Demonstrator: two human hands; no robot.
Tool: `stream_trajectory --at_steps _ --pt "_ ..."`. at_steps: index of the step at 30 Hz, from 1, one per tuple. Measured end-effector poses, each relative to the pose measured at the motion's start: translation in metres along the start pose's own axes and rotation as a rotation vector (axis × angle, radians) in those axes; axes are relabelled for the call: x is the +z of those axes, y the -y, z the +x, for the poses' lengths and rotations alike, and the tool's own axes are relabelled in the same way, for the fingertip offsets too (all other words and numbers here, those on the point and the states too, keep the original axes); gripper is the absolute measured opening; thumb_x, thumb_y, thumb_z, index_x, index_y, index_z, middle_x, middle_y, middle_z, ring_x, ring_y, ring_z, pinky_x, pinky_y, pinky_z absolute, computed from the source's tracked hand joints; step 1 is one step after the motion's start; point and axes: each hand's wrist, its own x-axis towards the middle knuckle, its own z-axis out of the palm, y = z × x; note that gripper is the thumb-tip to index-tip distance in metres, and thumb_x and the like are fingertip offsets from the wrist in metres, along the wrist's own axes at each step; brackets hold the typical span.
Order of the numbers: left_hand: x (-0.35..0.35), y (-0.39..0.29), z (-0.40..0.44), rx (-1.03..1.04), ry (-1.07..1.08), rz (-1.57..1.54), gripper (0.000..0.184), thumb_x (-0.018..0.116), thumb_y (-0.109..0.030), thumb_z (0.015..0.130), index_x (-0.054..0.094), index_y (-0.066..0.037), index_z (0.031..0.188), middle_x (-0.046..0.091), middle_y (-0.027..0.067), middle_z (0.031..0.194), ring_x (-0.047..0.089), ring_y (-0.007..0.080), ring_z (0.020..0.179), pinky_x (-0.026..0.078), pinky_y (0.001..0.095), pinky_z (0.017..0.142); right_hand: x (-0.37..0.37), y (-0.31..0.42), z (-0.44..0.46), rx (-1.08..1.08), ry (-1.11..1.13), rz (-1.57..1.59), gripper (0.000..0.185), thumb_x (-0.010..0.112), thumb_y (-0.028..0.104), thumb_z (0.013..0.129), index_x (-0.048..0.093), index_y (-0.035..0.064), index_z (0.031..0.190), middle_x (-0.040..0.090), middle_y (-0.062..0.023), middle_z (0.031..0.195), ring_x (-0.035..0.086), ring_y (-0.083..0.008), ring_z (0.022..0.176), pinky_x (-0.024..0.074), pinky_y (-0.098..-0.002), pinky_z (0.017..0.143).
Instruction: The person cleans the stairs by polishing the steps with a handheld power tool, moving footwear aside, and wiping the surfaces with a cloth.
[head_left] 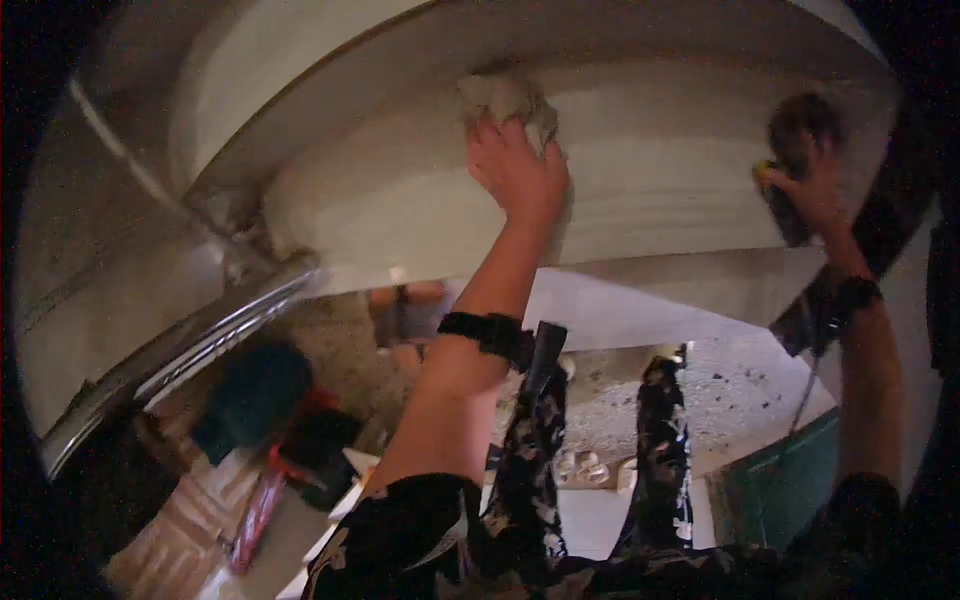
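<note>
My left hand (517, 175) presses a crumpled grey-beige rag (503, 98) against a long pale curved surface (655, 190); the fingers are closed over the cloth. On the right, my right hand (818, 195) is around a dark object (795, 130) with a small yellow spot, held against the same surface. Blur and dim light hide what kind of thing it is. Dark bands circle both wrists.
A shiny metal rail (215, 340) runs along the left. Below lie a dark teal bundle (250, 400), a red-handled item (258, 510) and tan slatted pieces (185, 490). A green box-like thing (785, 475) stands lower right. A thin cord (808, 385) hangs near my right arm.
</note>
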Motion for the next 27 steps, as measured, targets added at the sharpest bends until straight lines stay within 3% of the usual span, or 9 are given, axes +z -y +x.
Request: stream_trajectory --at_steps 4,8,10,12,14,15,18,21,27 --pt "0.016 -0.077 -0.016 0.069 0.25 -0.074 0.042 0.065 -0.019 0.059 0.051 -0.007 0.097 0.038 0.0153 0.12 0.029 0.035 0.113 0.022 0.0452 0.092 0.0 0.01 -0.004 -0.057 -0.114 0.204 0.098 0.061 0.067 0.05 0.025 0.0225 0.129 0.005 -0.0159 0.137 0.002 -0.0472 0.122 0.0112 -0.0687 0.087" --pt "0.035 -0.119 -0.018 0.407 0.162 -0.189 0.04 0.065 -0.015 0.056 0.053 -0.009 0.094 0.041 0.0141 0.117 0.035 0.0338 0.108 0.026 0.0418 0.09 -0.035 0.031 -0.014 0.065 0.002 0.192 0.093 0.062 0.066 0.052 0.03 0.0212 0.127 0.009 -0.0136 0.137 0.006 -0.044 0.122 0.0137 -0.0674 0.088" --pt "0.035 -0.109 -0.001 0.595 0.398 -0.51 0.039 0.062 -0.009 0.053 0.054 -0.009 0.092 0.047 0.0146 0.11 0.042 0.0328 0.101 0.032 0.039 0.086 -0.055 0.04 -0.019 0.09 0.073 0.155 0.088 0.06 0.066 0.053 0.035 0.0188 0.123 0.014 -0.0122 0.136 0.012 -0.0406 0.122 0.0175 -0.0619 0.092" --pt "0.026 -0.084 0.006 0.409 0.34 -0.752 0.038 0.058 -0.005 0.053 0.054 -0.008 0.091 0.051 0.0149 0.101 0.046 0.0318 0.097 0.037 0.0381 0.082 -0.057 0.035 -0.028 0.095 -0.005 0.195 0.08 0.067 0.053 0.056 0.038 0.0141 0.12 0.023 -0.0111 0.132 0.018 -0.0362 0.121 0.0237 -0.0535 0.094" --pt "-0.01 -0.058 0.019 0.418 0.062 -0.567 0.042 0.058 -0.006 0.056 0.053 -0.007 0.098 0.054 0.015 0.097 0.05 0.0303 0.092 0.037 0.0382 0.082 -0.032 0.01 -0.033 -0.012 -0.203 0.425 0.063 0.072 0.029 0.057 0.045 0.0097 0.111 0.039 -0.0112 0.122 0.032 -0.0319 0.114 0.0281 -0.0437 0.093" --pt "-0.001 -0.026 0.017 0.089 0.116 -0.636 0.047 0.056 -0.006 0.059 0.05 -0.004 0.105 0.054 0.0157 0.101 0.05 0.0311 0.094 0.038 0.0377 0.083 -0.019 0.003 -0.039 -0.023 -0.428 0.515 0.059 0.07 0.016 0.059 0.045 0.0054 0.111 0.045 -0.0097 0.114 0.041 -0.0267 0.108 0.0318 -0.036 0.092" --pt "0.012 -0.005 0.02 -0.131 -0.14 -0.327 0.05 0.052 -0.007 0.059 0.048 -0.001 0.109 0.054 0.0174 0.101 0.05 0.0318 0.096 0.04 0.0367 0.082 -0.052 -0.001 -0.061 0.267 -0.463 1.056 0.052 0.066 0.01 0.064 0.044 0.0041 0.111 0.048 -0.0093 0.109 0.047 -0.0205 0.1 0.0358 -0.0324 0.088" --pt "0.045 -0.071 0.019 0.176 -0.117 -0.283 0.05 0.052 -0.007 0.056 0.051 -0.002 0.105 0.054 0.0182 0.1 0.049 0.032 0.097 0.039 0.037 0.083 -0.076 -0.005 -0.111 0.357 -0.439 1.42 0.058 0.063 0.007 0.063 0.04 0.0025 0.116 0.051 -0.0119 0.104 0.051 -0.0228 0.094 0.0391 -0.0339 0.084" --pt "0.105 -0.228 0.005 0.368 0.106 -0.498 0.046 0.052 -0.008 0.054 0.056 -0.009 0.1 0.055 0.0168 0.097 0.05 0.0319 0.093 0.039 0.038 0.082 -0.055 -0.01 -0.185 0.641 -0.29 1.68 0.055 0.061 0.005 0.066 0.039 0.0011 0.116 0.052 -0.012 0.102 0.051 -0.0195 0.092 0.0401 -0.0313 0.083"
